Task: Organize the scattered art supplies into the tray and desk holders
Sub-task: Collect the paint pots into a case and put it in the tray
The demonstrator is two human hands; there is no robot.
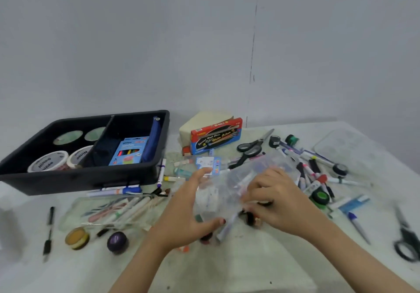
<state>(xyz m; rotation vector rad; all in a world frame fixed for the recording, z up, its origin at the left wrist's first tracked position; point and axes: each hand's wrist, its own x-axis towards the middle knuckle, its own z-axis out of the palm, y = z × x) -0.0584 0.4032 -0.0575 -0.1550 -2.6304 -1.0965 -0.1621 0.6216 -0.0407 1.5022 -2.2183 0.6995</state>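
- The clear plastic bag [236, 179], with markers showing through it, is held just above the middle of the counter [250, 265] between two hands.
- The left hand [188, 211] cups the bag's 9 o'clock end, fingers [202, 172] spread over the top and thumb underneath.
- The right hand [277, 199] has its fingers curled, pinching the bag's 4 o'clock edge.
- At 3 o'clock from the bag lies a loose heap of markers [313, 174], too tangled to count.
- Two pairs of scissors: one [250, 148] at 1 o'clock, the other [406, 240] at 4 o'clock by the counter's edge.
- One red-and-blue box [216, 137] stands at 12 o'clock.
- One clear flat case [113, 208] of pens lies at 9 o'clock.
- Two round pots at 8 o'clock: orange [76, 238] and purple [117, 242]; one black pen [48, 231] lies beyond them.
- One black tray [75, 179] sits at 10 o'clock, with two compartments: four tape rolls [48, 162] in the left; one neon pencil box [129, 150] and one blue pencil case [154, 138] in the right.
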